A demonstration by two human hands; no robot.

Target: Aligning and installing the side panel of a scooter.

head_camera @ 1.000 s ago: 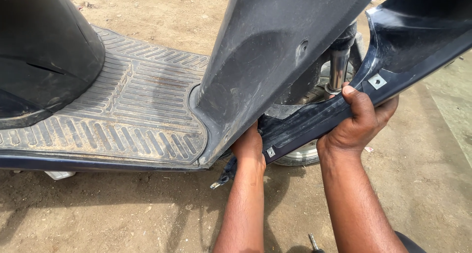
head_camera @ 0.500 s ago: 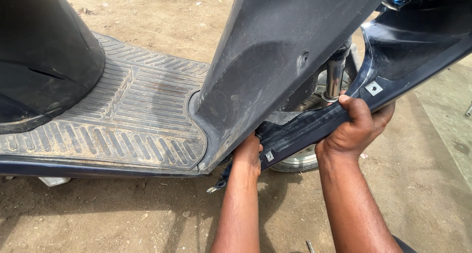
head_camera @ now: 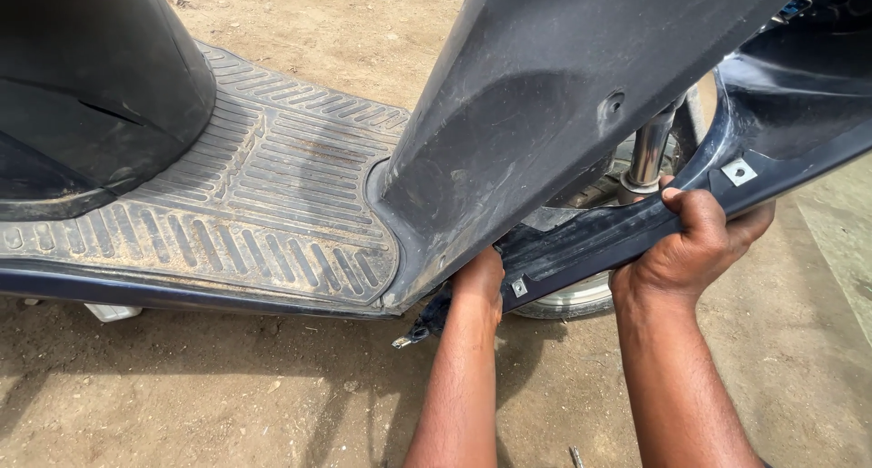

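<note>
- At the bottom centre of the frame, the left hand [head_camera: 479, 282] reaches up under the lower end of the dark blue side panel [head_camera: 636, 227]; its fingers are hidden behind the panel's edge, so I cannot tell whether they are curled or flat.
- At the lower right, the right hand [head_camera: 695, 245] is closed around the rim of the same panel, fingers wrapped over the top edge and thumb underneath.
- The panel runs as a long strip from the centre of the frame up to the right edge, pulled away from the scooter body, with a gap showing between them.
- Two small metal clips sit on the panel: one [head_camera: 519, 287] just beside the left hand, another [head_camera: 738, 171] just above the right hand.
- A small metal piece [head_camera: 402, 342] hangs just below the corner where panel and body meet.
- Behind the panel, in the gap, show the front wheel [head_camera: 572, 297] and a chrome fork tube [head_camera: 647, 154].
- In the upper centre, the grey leg shield [head_camera: 545, 95] rises steeply.
- To the left lies the ribbed footboard [head_camera: 272, 195], dusty.
- In the upper left corner bulges the black seat housing [head_camera: 91, 86].
- Bare sandy ground [head_camera: 227, 386] lies all around.
</note>
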